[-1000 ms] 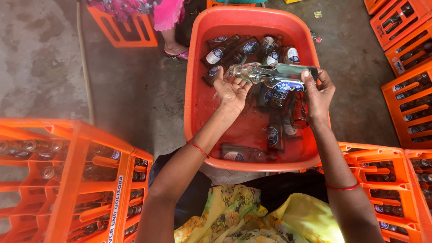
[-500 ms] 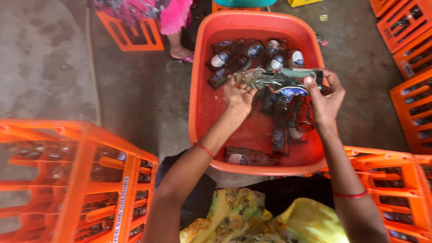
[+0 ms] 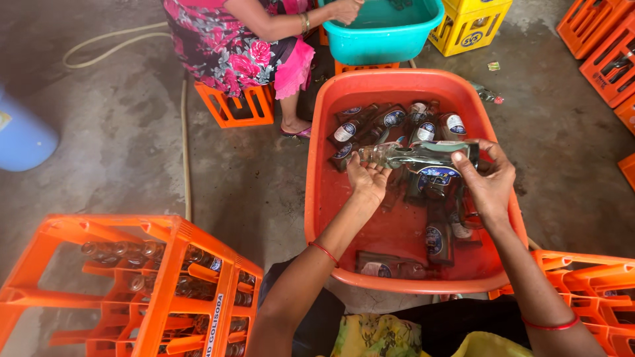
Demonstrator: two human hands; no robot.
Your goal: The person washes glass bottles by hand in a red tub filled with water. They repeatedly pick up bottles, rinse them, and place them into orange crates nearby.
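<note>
Glass bottle (image 3: 417, 155) lay sideways in our hands above the red tub (image 3: 317, 198), its neck pointing left, over the water and the other bottles (image 3: 397, 122) soaking there. Around the tub we had bare concrete floor (image 3: 132, 158) to the left, while an orange crate (image 3: 132, 284) of bottles stood near left and more crates (image 3: 582, 291) crowded the near right. At the far edge sat a teal basin (image 3: 387, 33), where another person (image 3: 238, 39) worked. Our left hand (image 3: 367, 178) was cupped open under the bottle's neck, fingers curled upward and touching it. Our right hand (image 3: 489, 182) gripped the bottle's base end, thumb on top. Both forearms reached forward over the tub's near rim.
</note>
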